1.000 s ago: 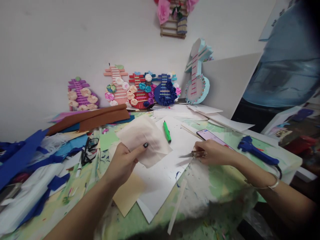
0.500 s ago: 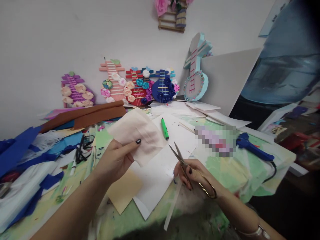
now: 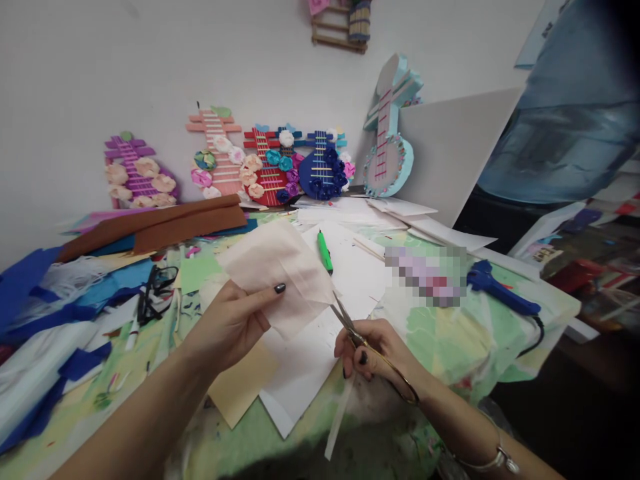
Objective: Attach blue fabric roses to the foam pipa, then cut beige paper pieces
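My left hand (image 3: 243, 317) pinches a pale pinkish square sheet (image 3: 295, 267), thumb on top and fingers beneath; whether it is paper or cloth I cannot tell. Gold-handled scissors (image 3: 350, 323) sit in my right hand (image 3: 373, 350), blades slightly apart and pointing up-left at the sheet's right corner. Whether the tips touch that corner is unclear. Below both hands lie white paper (image 3: 300, 380) and a tan paper square (image 3: 243, 387). A green utility knife (image 3: 325, 252) rests on the white paper behind the sheet. A narrow white strip (image 3: 339, 420) lies below my right hand.
A blue glue gun (image 3: 505, 290) with its cord lies at right, beside a pixelated patch. Black-framed glasses (image 3: 156, 293), blue scraps (image 3: 25, 287) and brown sheets (image 3: 185, 223) crowd the left. Decorated paper lutes (image 3: 273, 167) lean on the wall, and a light-blue one (image 3: 393, 143) stands right.
My right hand has brought the scissors from beside the phone, turned them upward, and moved them to the sheet's corner. My left hand keeps hold of the sheet. The view has tilted down slightly.
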`<state>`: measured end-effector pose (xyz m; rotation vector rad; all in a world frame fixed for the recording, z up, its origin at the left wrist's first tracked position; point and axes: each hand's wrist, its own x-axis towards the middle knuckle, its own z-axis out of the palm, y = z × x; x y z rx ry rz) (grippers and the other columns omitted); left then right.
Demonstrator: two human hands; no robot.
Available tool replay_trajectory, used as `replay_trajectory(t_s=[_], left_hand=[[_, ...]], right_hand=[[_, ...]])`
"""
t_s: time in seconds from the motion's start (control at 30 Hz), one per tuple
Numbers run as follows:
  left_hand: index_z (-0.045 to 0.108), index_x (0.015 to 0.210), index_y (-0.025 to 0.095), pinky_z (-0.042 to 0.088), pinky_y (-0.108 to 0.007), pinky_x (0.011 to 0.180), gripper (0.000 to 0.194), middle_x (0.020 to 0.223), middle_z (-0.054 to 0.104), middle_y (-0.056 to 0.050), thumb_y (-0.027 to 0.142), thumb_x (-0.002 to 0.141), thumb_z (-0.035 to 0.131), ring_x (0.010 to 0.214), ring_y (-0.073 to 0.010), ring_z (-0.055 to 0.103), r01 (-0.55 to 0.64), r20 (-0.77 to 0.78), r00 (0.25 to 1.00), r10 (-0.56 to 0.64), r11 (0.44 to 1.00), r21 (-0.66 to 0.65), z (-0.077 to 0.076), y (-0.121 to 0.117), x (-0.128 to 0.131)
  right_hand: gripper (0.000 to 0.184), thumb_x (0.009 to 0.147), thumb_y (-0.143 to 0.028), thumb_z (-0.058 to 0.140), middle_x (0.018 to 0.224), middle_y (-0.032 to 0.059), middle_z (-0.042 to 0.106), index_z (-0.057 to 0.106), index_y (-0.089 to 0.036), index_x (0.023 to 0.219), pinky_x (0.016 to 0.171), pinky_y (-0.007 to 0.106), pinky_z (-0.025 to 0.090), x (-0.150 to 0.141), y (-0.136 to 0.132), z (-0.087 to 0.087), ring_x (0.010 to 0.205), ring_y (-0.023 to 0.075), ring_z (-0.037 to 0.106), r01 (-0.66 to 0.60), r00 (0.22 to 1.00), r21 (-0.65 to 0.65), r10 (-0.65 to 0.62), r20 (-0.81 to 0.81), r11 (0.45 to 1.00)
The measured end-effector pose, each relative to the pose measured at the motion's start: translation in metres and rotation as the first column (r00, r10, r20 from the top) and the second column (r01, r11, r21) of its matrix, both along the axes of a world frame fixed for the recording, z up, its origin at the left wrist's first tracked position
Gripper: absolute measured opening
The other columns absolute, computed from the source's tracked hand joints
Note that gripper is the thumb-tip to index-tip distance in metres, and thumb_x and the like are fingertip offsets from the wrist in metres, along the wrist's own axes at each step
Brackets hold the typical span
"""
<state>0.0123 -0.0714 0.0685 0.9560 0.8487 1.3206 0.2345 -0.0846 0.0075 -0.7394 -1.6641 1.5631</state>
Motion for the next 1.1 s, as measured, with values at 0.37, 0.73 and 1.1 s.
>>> replay_trajectory(t_s=[0.37, 0.73, 1.1], left_hand=[[0.068, 0.106, 0.016, 0.057, -0.032, 0.082, 0.035, 0.101, 0.072, -0.010, 0.007, 0.072, 0.070, 0.100, -0.0265, 0.066, 0.122, 0.076, 0.990, -0.119, 0.992, -0.024, -0.0089, 0.0010, 0.0021], [0.062, 0.119, 0.020, 0.057, -0.030, 0.083, 0.047, 0.108, 0.070, -0.009, 0.007, 0.074, 0.068, 0.104, -0.0258, 0.064, 0.108, 0.073, 0.991, -0.108, 0.994, 0.004, -0.0107, 0.0013, 0.0067], [0.067, 0.111, 0.020, 0.059, -0.026, 0.072, 0.041, 0.095, 0.074, -0.007, 0.009, 0.072, 0.071, 0.090, -0.0229, 0.069, 0.066, 0.034, 0.997, -0.066, 0.998, -0.008, -0.0082, -0.0015, 0.0082]], right_hand=[[0.053, 0.077, -0.062, 0.058, 0.051, 0.0003, 0.053, 0.062, -0.009, 0.078, 0.039, 0.018, 0.027, -0.0020, 0.0017, -0.0061, 0.038, 0.0043, 0.036, 0.065, 0.998, -0.006, -0.065, 0.014, 0.998], [0.048, 0.076, -0.057, 0.062, 0.051, -0.0007, 0.050, 0.061, -0.010, 0.076, 0.040, 0.018, 0.026, -0.0037, -0.0012, -0.0026, 0.041, 0.0045, 0.037, 0.060, 0.998, 0.000, -0.060, -0.013, 0.998], [0.048, 0.078, -0.057, 0.060, 0.052, -0.0001, 0.051, 0.061, -0.010, 0.076, 0.040, 0.017, 0.027, -0.0039, -0.0014, -0.0039, 0.041, 0.0042, 0.037, 0.084, 0.996, -0.010, -0.084, 0.002, 0.996]])
